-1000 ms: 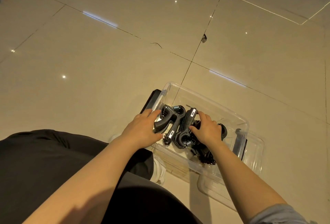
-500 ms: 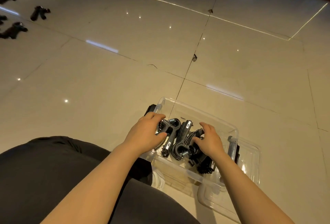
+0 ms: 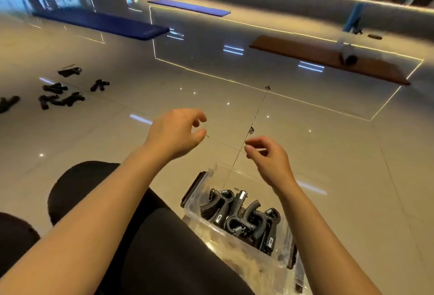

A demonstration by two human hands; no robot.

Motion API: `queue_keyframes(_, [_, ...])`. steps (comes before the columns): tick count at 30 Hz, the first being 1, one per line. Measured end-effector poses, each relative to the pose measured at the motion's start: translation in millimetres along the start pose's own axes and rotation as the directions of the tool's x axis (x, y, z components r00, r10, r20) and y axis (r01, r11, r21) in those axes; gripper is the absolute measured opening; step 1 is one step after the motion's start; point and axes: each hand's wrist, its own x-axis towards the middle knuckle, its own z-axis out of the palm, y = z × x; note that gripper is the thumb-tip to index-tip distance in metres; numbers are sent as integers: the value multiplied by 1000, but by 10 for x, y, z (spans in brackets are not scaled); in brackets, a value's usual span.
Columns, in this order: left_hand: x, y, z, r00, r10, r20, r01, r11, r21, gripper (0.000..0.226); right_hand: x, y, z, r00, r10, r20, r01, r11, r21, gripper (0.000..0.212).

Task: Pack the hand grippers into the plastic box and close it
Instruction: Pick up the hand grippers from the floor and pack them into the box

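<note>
Head view, the only one supplied. The person sits on the tiled floor (image 3: 328, 153) with dark-clad legs (image 3: 164, 247) drawn up. Both forearms are raised in front of the body, above and beyond the plastic box (image 3: 234, 243).

Left hand (image 3: 175, 131): held in the air, fingers loosely curled, grasping nothing. Right hand (image 3: 267, 156): likewise in the air, fingers relaxed and part-bent, thumb near the forefinger, nothing between them. Neither hand touches the box or its contents.

The plastic box is clear-walled, stands on the floor just beside the person's right thigh, and is uncovered. Packed hand grippers (image 3: 242, 214) lie in a black tangle in it, handles and springs interlocked. Black latch pieces show at its ends. No lid can be made out with certainty; clear plastic at the lower right edge may belong to one.

Loose hand grippers (image 3: 61, 99) remain scattered on the floor well apart to the person's left, in a cluster of several. Blue mats (image 3: 105, 22) and a brown mat (image 3: 317, 59) lie farther off.

Judgement: packing is part done. The step in hand appears to be fetching the remaining pieces. To do it well:
- reach or shift left rather than overstretch from the seat
- take each piece by its handles so the spring does not snag
- lay them flat and nested with those already in, keeping all below the rim so the lid can seat and the latches engage
</note>
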Motion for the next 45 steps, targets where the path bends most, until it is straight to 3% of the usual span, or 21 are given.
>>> queue_keyframes(5, [-241,-581,-825,984,-164,-64,161,986,-50,11,136,-556,239,981,-89,174,89,996,12,9])
queue_keyframes(10, [-352,-1528,-1343,942,-286,-175,271,957,-109,8,547,-1102,996,896,-147,419,196,978,-75,11])
queue_keyframes(14, [-459,-2419,-1263,884,-430,-183,383,891,-243,8,939,-1300,1820,867,-174,466,254,960,-113,19])
queue_keyframes(18, [-405,-3201,-1163,849,-522,-79,498,841,-213,16,1314,-1392,2672,871,-195,452,257,963,-79,24])
queue_keyframes(27, [105,-3813,-1625,870,-485,-87,474,872,-124,23,1862,-1514,3389,873,-77,482,125,990,-69,29])
queue_keyframes(37, [429,-4357,-2246,881,-453,-137,447,892,-73,20,2371,-2164,4020,863,-192,466,195,980,42,32])
queue_keyframes(41, [681,-4818,-2211,889,-449,-89,442,893,-88,20,2610,-2084,4381,898,-112,425,115,993,20,31])
queue_keyframes(45, [729,-5338,-1930,874,-484,-54,470,868,-161,17,2767,-2005,4898,883,-47,467,96,992,-81,32])
